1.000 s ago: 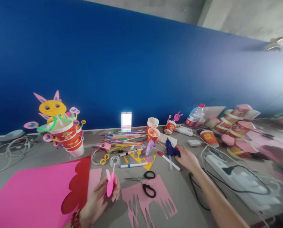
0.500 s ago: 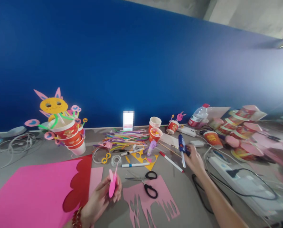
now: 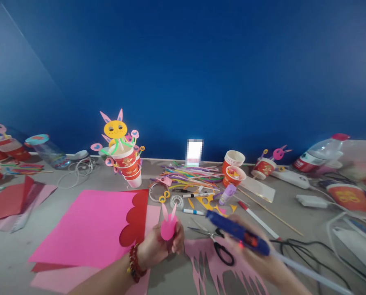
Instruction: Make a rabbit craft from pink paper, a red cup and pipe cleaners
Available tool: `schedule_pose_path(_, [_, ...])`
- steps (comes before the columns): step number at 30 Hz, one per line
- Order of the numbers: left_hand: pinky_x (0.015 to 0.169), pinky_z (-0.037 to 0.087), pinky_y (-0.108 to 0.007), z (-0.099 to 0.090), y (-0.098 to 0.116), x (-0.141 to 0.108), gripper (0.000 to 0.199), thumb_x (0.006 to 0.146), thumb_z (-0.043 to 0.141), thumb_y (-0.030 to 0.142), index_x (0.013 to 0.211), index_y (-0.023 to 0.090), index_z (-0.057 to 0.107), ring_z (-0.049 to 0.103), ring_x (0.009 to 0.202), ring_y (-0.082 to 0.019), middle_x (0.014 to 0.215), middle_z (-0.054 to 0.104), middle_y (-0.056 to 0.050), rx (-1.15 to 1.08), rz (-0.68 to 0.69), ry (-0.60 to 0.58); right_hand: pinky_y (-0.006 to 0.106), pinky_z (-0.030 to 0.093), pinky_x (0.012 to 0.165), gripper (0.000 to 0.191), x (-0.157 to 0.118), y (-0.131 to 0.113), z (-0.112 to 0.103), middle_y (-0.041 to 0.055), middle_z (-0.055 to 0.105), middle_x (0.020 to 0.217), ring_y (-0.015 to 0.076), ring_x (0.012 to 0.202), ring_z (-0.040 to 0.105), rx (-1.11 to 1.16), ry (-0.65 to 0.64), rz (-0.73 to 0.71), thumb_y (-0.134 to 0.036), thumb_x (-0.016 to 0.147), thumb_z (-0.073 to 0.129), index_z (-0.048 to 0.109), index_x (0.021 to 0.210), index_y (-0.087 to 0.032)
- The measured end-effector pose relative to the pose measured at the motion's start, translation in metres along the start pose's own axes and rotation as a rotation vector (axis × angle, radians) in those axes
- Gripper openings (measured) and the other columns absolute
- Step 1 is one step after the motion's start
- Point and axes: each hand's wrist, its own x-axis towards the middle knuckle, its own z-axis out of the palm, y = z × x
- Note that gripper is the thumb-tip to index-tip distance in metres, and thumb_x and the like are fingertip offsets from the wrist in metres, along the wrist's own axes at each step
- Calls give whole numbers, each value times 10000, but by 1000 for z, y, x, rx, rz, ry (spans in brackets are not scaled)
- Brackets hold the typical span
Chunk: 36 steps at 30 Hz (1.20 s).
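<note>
In my left hand (image 3: pixel 158 246), closed at the fingertips, is a pink paper rabbit head (image 3: pixel 168 226) with two pale pink ears, upright and facing me. My right hand (image 3: pixel 247 246), smeared by motion, grips a blue hot glue gun (image 3: pixel 238 232). Its tip points left toward the rabbit head, apart from it, and a long clear glue stick (image 3: pixel 315 272) sticks out of its back. Beneath the gun, scissors with black handles (image 3: pixel 224 254) lie on a cut-up pink sheet (image 3: pixel 213 262), partly hidden.
Pink and red sheets (image 3: pixel 87 225) lie at left, before stacked decorated cups (image 3: pixel 129 162). Behind my hands are pipe cleaners (image 3: pixel 195 176), a tape roll (image 3: pixel 177 201), markers (image 3: pixel 193 212), a purple glue stick (image 3: pixel 227 194) and paper cups (image 3: pixel 233 176). Black cables (image 3: pixel 312 246) run at right.
The view has turned to the left. My right hand has lifted the glue gun from the back of the table toward my left hand. The rabbit head now faces me.
</note>
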Motion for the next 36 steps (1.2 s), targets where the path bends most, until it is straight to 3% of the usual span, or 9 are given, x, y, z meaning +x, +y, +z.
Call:
schedule_pose_path(3, [539,378,-260,-4,-2,-1,225,810,613,342,725,138,573,435,451,-105,509,470,22,-12,-36,48,250,462,542,41,10,-35,35,5,636,640,180,579,605,-52,-194,-94,-240,759,564,598,781,-236])
schedule_pose_path(8, [529,364,-262,-7,-2,-2,243,778,630,345,678,130,576,427,440,-103,496,470,19,4,-70,78,218,426,518,45,17,-49,57,-28,582,610,136,516,533,21,-258,-73,-224,788,511,544,758,-232])
schedule_pose_path(11, [532,357,-263,-2,1,-2,338,770,624,385,559,136,537,436,457,-108,479,456,5,45,-89,66,208,411,504,52,15,-41,58,-37,539,592,131,510,511,47,-223,-61,-227,791,504,515,740,-230])
schedule_pose_path(18, [533,357,-280,1,2,0,356,785,570,372,520,137,533,437,436,-116,439,436,-2,86,-84,129,232,402,515,76,11,-36,59,-17,586,576,156,520,527,-89,-186,-62,-249,787,517,556,725,-232])
schedule_pose_path(23, [537,367,-282,-1,0,-1,331,797,579,351,549,135,539,441,438,-112,457,451,-2,86,-68,140,221,380,491,89,12,-39,59,-26,553,563,136,490,493,-49,-232,-37,-250,795,490,525,717,-226])
schedule_pose_path(36, [528,395,-284,-3,-4,-1,280,805,607,345,635,130,552,484,449,-127,501,484,-5,87,-45,134,235,381,521,42,11,-37,60,-27,564,594,151,531,517,-79,-187,-58,-236,745,489,514,712,-227])
